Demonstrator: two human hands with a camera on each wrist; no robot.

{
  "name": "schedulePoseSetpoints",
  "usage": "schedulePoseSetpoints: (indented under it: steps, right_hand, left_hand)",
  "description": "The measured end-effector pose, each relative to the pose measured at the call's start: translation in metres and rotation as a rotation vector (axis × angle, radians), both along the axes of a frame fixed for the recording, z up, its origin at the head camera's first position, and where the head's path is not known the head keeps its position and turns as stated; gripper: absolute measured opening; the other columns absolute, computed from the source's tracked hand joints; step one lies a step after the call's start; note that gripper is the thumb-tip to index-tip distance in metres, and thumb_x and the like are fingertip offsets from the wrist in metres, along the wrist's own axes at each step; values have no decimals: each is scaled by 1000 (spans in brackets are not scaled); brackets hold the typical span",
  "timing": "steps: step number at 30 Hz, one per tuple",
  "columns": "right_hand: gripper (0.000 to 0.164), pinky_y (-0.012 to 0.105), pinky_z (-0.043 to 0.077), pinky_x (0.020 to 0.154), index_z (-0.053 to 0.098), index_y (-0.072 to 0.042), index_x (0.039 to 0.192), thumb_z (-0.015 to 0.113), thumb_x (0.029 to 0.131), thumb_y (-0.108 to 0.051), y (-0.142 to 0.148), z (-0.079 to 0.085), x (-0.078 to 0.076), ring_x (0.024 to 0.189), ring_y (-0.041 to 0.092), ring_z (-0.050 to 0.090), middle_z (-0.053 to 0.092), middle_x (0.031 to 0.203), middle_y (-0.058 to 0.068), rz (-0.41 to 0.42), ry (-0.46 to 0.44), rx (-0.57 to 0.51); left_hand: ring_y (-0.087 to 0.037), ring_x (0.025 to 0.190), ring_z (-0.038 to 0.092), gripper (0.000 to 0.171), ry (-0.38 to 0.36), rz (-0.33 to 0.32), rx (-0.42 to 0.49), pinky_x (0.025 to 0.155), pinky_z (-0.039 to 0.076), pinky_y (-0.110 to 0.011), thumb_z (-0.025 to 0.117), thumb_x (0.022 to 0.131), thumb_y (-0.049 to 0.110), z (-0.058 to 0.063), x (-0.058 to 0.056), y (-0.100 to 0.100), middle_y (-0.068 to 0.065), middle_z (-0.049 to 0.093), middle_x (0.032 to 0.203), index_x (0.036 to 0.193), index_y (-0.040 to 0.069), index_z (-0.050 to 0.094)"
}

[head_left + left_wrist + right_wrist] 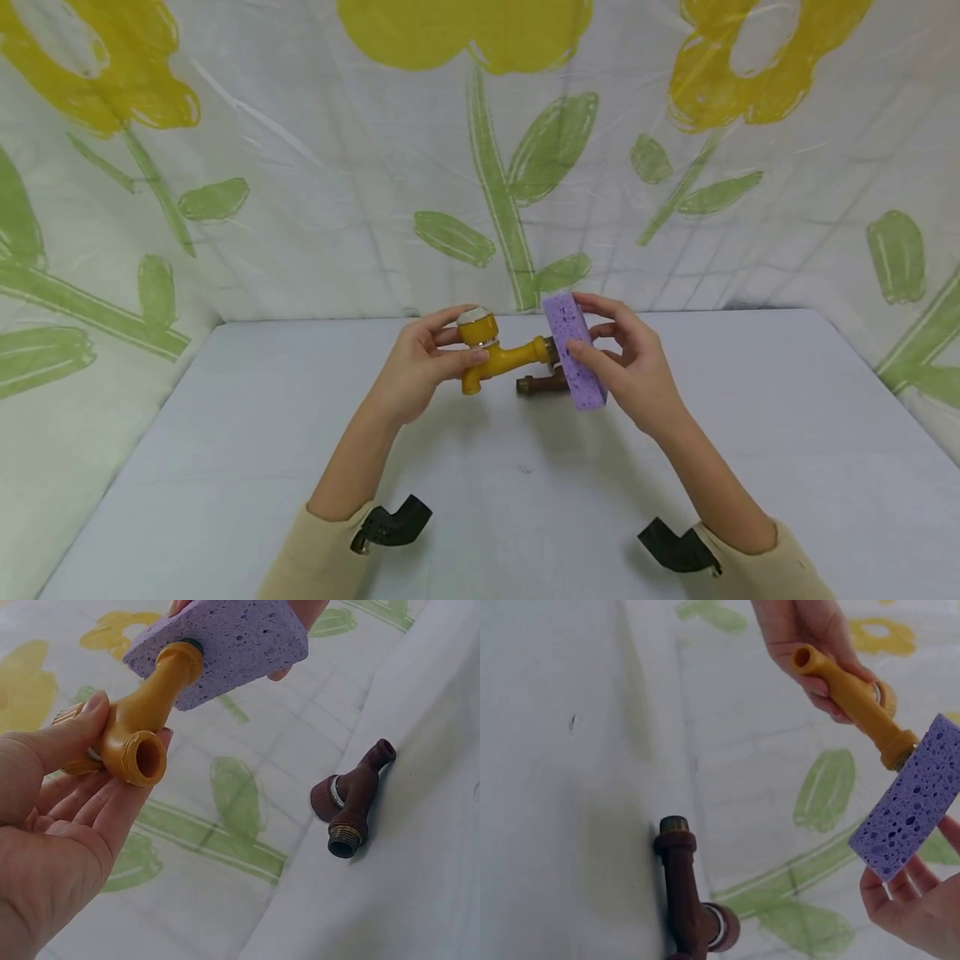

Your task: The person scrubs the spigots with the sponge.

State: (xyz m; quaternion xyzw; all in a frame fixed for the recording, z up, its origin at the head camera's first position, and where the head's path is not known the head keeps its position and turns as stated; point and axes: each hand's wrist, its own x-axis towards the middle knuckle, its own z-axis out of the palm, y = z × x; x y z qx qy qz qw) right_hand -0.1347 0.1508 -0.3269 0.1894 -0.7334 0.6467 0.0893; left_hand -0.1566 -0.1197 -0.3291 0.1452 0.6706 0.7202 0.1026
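Note:
My left hand [414,367] grips a yellow faucet [510,358] by its body, thumb in front and fingers behind, with the ribbed knob on top. The faucet's threaded end points right and meets the face of a purple sponge [573,350]. That sponge is pinched in my right hand [633,367], thumb on the near side, fingers at the far edge. Both things are held above the table. The right wrist view shows the sponge [911,802] against the threaded end of the faucet [855,701]; part of the thread is hidden.
A brown faucet [356,795] with a brass threaded end lies on the white-covered table [495,517], behind and below the sponge. A white sheet painted with yellow flowers and green leaves [555,150] rises at the table's back edge. Black wrist mounts [393,525] sit on both sleeves.

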Motion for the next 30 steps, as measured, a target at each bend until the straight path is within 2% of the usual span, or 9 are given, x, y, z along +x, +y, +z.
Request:
schedulePoseSetpoints:
  steps: [6,11,19,21,24,27,30]
  right_hand:
    - [48,21,60,73,57,1,144,64,97,7,1,-1,0,99,17,59,59,137,5,16,-3,-2]
    - [48,21,60,75,57,1,145,63,97,7,2,-1,-1,101,17,60,59,138,5,15,4,-14]
    - [50,20,59,72,57,3,143,66,95,8,2,-3,-1,99,17,58,61,134,-1,4,30,5]
    - [53,18,57,74,59,0,144,70,93,8,2,-4,-1,100,17,56,60,135,-2,-31,62,50]
    - [58,18,52,78,62,-6,143,79,88,3,1,-6,-1,103,17,51,58,137,3,-124,158,187]
    - [62,27,51,80,65,-7,140,87,82,-2,0,-7,-1,112,19,51,54,139,13,-215,279,312]
    - [62,42,57,82,67,-5,136,89,79,-5,-2,-9,-2,121,28,54,52,140,22,-264,367,359]
  left_hand:
    - [-17,96,75,58,9,-6,19,79,65,-31,67,96,-12,-2,0,0,-30,66,133,151,-4,51]
    - [-16,95,75,58,10,-7,26,78,65,-30,66,96,-12,-3,0,0,-28,68,131,151,-5,50]
    - [-17,96,76,57,-11,7,53,79,66,-33,65,98,-12,-3,0,1,-32,63,138,152,-5,49]
    - [-19,95,76,57,-12,6,63,79,66,-35,64,98,-12,-4,0,2,-32,63,138,152,-5,48]
    - [-20,92,77,56,-6,8,78,79,67,-38,64,97,-13,-4,0,2,-31,65,135,150,-4,48]
    - [-22,90,77,54,-4,12,92,78,67,-41,64,97,-13,-5,0,4,-31,65,133,148,-5,49]
    - [-23,88,77,54,-14,24,98,80,67,-46,65,96,-14,-6,-1,5,-33,64,133,147,-5,50]
